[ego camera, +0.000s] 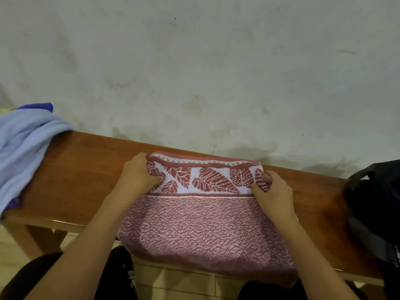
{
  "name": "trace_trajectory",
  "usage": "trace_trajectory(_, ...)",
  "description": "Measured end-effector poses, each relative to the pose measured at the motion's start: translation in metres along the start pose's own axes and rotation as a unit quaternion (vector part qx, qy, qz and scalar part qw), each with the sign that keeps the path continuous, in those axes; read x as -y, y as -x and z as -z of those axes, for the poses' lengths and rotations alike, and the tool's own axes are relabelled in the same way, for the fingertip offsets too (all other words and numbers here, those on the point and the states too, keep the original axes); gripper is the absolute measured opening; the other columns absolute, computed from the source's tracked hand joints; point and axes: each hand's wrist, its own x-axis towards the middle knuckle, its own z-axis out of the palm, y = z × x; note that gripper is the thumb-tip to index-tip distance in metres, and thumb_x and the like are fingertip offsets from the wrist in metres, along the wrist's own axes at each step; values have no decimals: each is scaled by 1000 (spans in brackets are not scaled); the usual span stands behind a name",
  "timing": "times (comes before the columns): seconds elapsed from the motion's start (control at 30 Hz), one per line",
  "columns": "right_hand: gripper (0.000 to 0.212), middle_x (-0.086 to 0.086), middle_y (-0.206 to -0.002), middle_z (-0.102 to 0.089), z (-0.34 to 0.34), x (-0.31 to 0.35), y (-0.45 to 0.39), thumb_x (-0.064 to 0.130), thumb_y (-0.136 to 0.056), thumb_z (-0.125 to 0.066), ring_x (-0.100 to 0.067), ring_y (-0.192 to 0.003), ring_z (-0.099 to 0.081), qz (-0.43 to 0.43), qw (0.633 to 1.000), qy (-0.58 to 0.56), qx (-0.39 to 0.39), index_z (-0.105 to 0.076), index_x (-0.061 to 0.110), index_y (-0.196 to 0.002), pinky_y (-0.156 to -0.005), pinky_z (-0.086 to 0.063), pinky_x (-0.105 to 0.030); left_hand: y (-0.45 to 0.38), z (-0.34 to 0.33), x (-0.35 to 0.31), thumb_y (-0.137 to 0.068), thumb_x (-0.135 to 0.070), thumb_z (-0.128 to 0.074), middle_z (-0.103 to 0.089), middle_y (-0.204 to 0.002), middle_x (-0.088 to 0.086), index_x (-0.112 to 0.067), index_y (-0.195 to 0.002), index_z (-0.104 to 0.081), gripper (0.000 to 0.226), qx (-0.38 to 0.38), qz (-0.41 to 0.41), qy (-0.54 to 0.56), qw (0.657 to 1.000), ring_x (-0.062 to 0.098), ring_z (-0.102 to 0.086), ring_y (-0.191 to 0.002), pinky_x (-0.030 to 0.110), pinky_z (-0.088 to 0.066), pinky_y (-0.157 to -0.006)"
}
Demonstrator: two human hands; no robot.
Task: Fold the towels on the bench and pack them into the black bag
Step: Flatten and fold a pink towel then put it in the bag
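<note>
A pink towel (pixel 203 224) with a white band of red leaves lies folded on the wooden bench (pixel 82 169), its near edge hanging over the front. My left hand (pixel 138 172) grips the towel's far left corner. At the far right corner my right hand (pixel 272 191) pinches the fabric. The black bag (pixel 376 204) sits on the bench at the right edge of the view, partly cut off.
A light blue towel (pixel 23 148) lies bunched at the left end of the bench, with a darker blue cloth (pixel 39 106) behind it. A stained pale wall (pixel 194 72) rises right behind the bench. Tiled floor and my dark-clothed knees show below.
</note>
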Motion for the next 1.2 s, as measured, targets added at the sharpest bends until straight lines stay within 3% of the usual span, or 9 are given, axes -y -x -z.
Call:
trace_trajectory(0.17, 32, 3, -95, -69, 3, 3, 0, 9, -84, -75, -8, -83, -58, 0, 998, -67, 9, -70, 13, -115, -78, -48, -26, -1, 6, 3, -74, -2, -82, -69, -103, 7, -10, -116, -61, 48, 46, 27, 101, 993, 21, -68, -86, 34, -56, -73)
trace_trajectory(0.3, 17, 0, -78, -62, 2, 2, 0, 3, -83, -73, -15, -72, -56, -7, 996, -88, 10, -65, 18, -86, -64, -47, -29, 3, 6, -1, -80, -17, -79, -70, -91, -1, -18, -97, -65, 22, 36, -7, 200, 979, 14, -68, -82, 17, -51, -57)
trace_trajectory(0.37, 18, -3, -84, -65, 1, 0, 0, 2, -84, -70, -17, -76, -59, -1, 996, -86, 18, -63, 18, -80, -67, -49, -32, 4, 7, -3, -87, -25, -71, -72, -90, 11, -15, -91, -68, 10, 12, -13, 232, 973, 23, -69, -85, 23, -54, -65)
trace_trajectory(0.53, 16, -6, -76, -66, 1, 2, 2, 12, -92, -63, -18, -70, -57, 0, 990, -139, -6, -62, 9, -77, -60, -42, -28, 10, 12, -10, -98, -34, -54, -68, -81, 22, 0, -96, -65, 35, 34, -60, 230, 971, 42, -63, -70, 44, -55, -69)
trace_trajectory(0.73, 16, -10, -76, -62, 7, 3, 2, 10, -93, -54, -19, -68, -52, -43, 979, -194, -50, -59, 1, -81, -59, -42, -33, 14, 10, -7, -100, -24, -51, -75, -89, 12, -13, -111, -64, 20, 231, -10, 220, 948, 24, -72, -74, 30, -57, -64)
trace_trajectory(0.83, 5, 0, -87, -62, 12, 7, 3, 5, -95, -53, -12, -76, -57, -64, 974, -213, -51, -58, 7, -96, -60, -45, -25, 13, 10, -4, -100, -24, -53, -76, -90, 4, -21, -113, -65, 18, 231, -44, 172, 957, 19, -73, -77, 27, -54, -64)
trace_trajectory(0.9, 15, 4, -93, -65, 16, 10, 3, 4, -97, -50, -7, -83, -61, -71, 971, -228, -31, -61, 13, -102, -62, -46, -21, 12, 9, -4, -99, -27, -53, -76, -93, 1, -23, -113, -66, 19, 228, -57, 143, 961, 17, -73, -80, 28, -55, -69)
trace_trajectory(1.03, 24, -2, -72, -69, 22, 8, 7, 1, -93, -44, -19, -70, -64, -90, 962, -256, 33, -62, 8, -78, -58, -49, -27, 9, 5, 0, -98, -28, -55, -75, -95, 2, -22, -108, -66, 16, 201, -67, 114, 971, 16, -73, -80, 33, -60, -75)
trace_trajectory(1.2, 34, -4, -73, -75, 24, 11, 11, 39, -98, -57, -27, -72, -72, -76, 971, -223, 44, -71, 12, -83, -70, -59, -41, 4, 2, 4, -96, -29, -58, -73, -94, -2, -24, -103, -66, 11, 158, -78, 95, 980, 13, -72, -78, 28, -59, -67)
